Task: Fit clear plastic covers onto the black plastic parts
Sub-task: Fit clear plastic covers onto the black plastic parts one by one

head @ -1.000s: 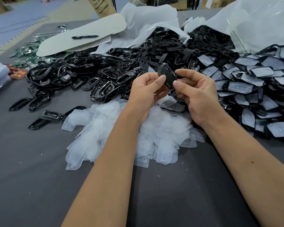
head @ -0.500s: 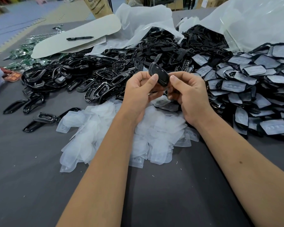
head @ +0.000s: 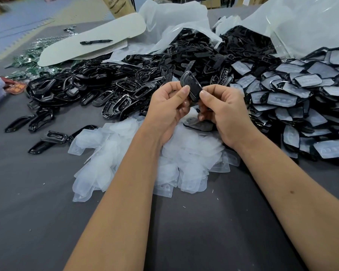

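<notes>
Both hands hold one black plastic part [head: 191, 85] up over the table, tilted, with a clear cover lying over its face. My left hand [head: 167, 108] pinches its left edge with the thumb on top. My right hand [head: 222, 109] pinches its right edge the same way. Under the hands lies a heap of clear plastic covers [head: 129, 153]. A large pile of bare black parts [head: 110, 87] spreads to the left and behind. At the right lies a pile of black parts with covers on them [head: 297, 98].
The grey table [head: 194, 231] is bare in front of the heaps. A black pen [head: 96, 42] rests on pale card sheets [head: 98, 36] at the back left. White plastic bags [head: 292, 22] sit at the back. Green small items [head: 25, 61] lie far left.
The held black part has turned slightly between my fingers and both thumbs now press nearer its middle. The piles have not moved.
</notes>
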The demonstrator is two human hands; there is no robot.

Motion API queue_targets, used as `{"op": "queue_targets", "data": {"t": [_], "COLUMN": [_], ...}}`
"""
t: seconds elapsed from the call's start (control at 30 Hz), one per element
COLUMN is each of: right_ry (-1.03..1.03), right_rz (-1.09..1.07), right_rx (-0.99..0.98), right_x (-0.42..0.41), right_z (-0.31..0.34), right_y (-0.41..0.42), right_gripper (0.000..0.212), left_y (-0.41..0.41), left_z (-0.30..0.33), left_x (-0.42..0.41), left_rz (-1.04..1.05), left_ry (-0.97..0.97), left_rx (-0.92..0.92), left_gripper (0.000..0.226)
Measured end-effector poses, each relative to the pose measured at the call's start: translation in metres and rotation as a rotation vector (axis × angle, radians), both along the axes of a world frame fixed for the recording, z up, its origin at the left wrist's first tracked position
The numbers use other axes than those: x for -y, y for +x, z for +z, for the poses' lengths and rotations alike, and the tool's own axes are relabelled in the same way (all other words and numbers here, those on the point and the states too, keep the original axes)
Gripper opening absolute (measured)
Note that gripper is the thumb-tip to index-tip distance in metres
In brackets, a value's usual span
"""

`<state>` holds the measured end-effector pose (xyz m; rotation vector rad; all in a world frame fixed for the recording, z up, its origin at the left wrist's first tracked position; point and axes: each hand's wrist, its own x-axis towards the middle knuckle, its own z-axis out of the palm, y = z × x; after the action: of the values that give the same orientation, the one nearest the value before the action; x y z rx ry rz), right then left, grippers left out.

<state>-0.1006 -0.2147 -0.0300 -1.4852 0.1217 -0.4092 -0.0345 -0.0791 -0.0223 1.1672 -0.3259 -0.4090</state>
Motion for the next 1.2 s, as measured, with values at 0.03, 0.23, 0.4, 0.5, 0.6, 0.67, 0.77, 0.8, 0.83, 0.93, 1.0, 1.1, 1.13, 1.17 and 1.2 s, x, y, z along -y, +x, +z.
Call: {"op": "queue_targets", "data": {"t": [0.03, 0.23, 0.4, 0.5, 0.6, 0.67, 0.77, 0.8, 0.83, 0.93, 1.0, 1.1, 1.13, 1.17, 1.2], "right_ry": [0.001, 0.021, 0.03, 0.079, 0.128, 0.158, 0.182, 0.175, 0.159, 0.091, 0.089, 0.14, 0.169, 0.195, 0.211], "right_rz": [0.007, 0.007, -0.002, 0.003, -0.005, -0.025, -0.055, -0.056, -0.056, -0.06, -0.056, -0.025, -0.015, -0.01, -0.009], "right_rx": [0.004, 0.05, 0.037, 0.035, 0.031, 0.03, 0.035, 0.039, 0.042, 0.041, 0.044, 0.042, 0.039, 0.036, 0.037], "right_x": [-0.001, -0.003, -0.004, -0.003, -0.002, -0.002, -0.002, -0.001, -0.001, -0.001, -0.001, 0.0, 0.0, 0.0, 0.001], "right_z": [0.0, 0.002, 0.003, 0.004, 0.004, 0.003, 0.001, 0.0, -0.001, -0.002, -0.002, 0.0, 0.0, 0.001, 0.001], "right_y": [0.0, -0.003, -0.005, -0.004, -0.003, -0.003, -0.002, -0.002, -0.002, -0.001, -0.001, -0.002, -0.002, -0.002, -0.002], "right_gripper": [0.017, 0.012, 0.01, 0.013, 0.013, 0.011, 0.01, 0.009, 0.009, 0.01, 0.011, 0.01, 0.01, 0.01, 0.011], "left_y": [0.0, 0.0, 0.001, 0.001, 0.001, 0.001, 0.003, 0.003, 0.003, 0.001, 0.001, 0.001, 0.001, 0.002, 0.002], "left_z": [0.0, 0.0, -0.002, -0.003, -0.004, -0.006, -0.009, -0.009, -0.009, -0.008, -0.008, -0.008, -0.007, -0.007, -0.008], "left_x": [0.0, -0.002, 0.001, 0.002, 0.003, 0.004, 0.004, 0.004, 0.004, 0.004, 0.005, 0.004, 0.004, 0.004, 0.003], "left_rz": [-0.007, -0.053, -0.007, -0.005, 0.006, 0.025, 0.048, 0.054, 0.06, 0.065, 0.06, 0.036, 0.027, 0.018, 0.01], "left_ry": [-0.011, -0.078, 0.005, 0.067, 0.092, 0.088, 0.082, 0.085, 0.086, 0.089, 0.11, 0.124, 0.124, 0.123, 0.12], "left_rx": [-0.009, -0.079, -0.051, 0.009, 0.019, 0.013, 0.017, 0.022, 0.027, 0.035, 0.049, 0.07, 0.072, 0.073, 0.074], "left_gripper": [0.002, 0.014, 0.013, 0.012, 0.015, 0.02, 0.019, 0.019, 0.018, 0.019, 0.022, 0.023, 0.022, 0.021, 0.018]}}
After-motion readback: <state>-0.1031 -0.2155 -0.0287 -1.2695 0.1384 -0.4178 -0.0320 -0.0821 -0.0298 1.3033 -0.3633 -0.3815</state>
